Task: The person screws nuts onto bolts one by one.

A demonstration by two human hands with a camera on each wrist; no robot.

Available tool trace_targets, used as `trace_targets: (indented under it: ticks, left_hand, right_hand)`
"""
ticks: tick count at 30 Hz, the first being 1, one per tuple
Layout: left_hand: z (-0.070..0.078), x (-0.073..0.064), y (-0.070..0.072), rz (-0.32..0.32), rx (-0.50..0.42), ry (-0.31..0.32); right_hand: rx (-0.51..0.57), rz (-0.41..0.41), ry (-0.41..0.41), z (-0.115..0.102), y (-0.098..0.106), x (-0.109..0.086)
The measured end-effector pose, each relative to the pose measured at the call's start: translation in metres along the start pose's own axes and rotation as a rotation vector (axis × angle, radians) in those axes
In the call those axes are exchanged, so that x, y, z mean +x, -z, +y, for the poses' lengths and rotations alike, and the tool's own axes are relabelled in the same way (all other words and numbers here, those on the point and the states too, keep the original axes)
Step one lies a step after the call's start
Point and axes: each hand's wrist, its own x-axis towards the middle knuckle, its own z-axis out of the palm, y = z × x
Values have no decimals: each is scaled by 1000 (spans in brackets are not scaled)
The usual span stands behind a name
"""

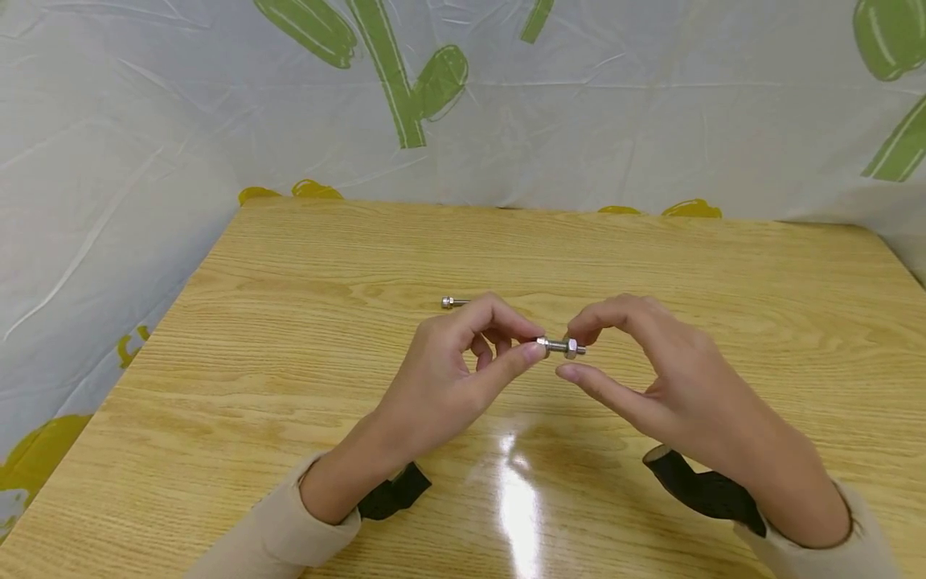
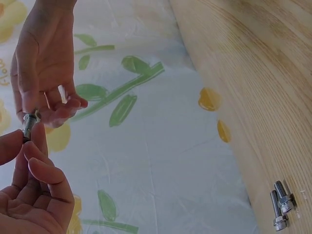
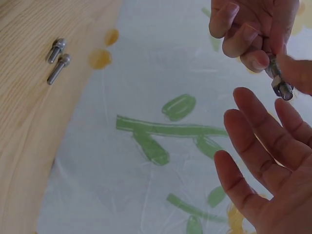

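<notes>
My left hand (image 1: 456,378) pinches a silvery bolt (image 1: 557,346) by its head end, between thumb and forefinger. The bolt lies roughly level, its threaded end pointing right. A hex nut (image 1: 571,348) sits on the thread near that end, with a short tip of thread beyond it. Around the nut, my right hand (image 1: 673,378) has its thumb and bent forefinger spread apart, the forefinger right behind the nut and the thumb lower, off it. In the right wrist view, the other right fingers (image 3: 273,141) are loosely extended below the nut.
Two more bolts, one (image 2: 277,214) beside the other (image 2: 283,195), lie together on the wooden table (image 1: 289,338), each with a nut near its head. My left hand partly covers them in the head view. A flower-patterned sheet (image 1: 542,121) hangs behind the table.
</notes>
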Motion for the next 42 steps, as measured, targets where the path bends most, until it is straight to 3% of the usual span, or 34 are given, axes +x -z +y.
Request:
trace_targets:
  ticks: [4, 15, 29, 38, 42]
  left_hand:
    - [0, 0, 0, 7, -8, 9]
    - [0, 0, 0, 13, -6, -4]
    - [0, 0, 0, 5, 10, -44]
    - [0, 0, 1, 5, 14, -24]
    - [0, 0, 2, 6, 10, -11]
  right_hand:
    - [14, 34, 55, 1, -3, 1]
    - [24, 44, 79, 3, -3, 2]
    - [-29, -45, -10, 0, -4, 1]
    - [-36, -62, -67, -4, 1, 2]
    - [-36, -14, -21, 0, -2, 0]
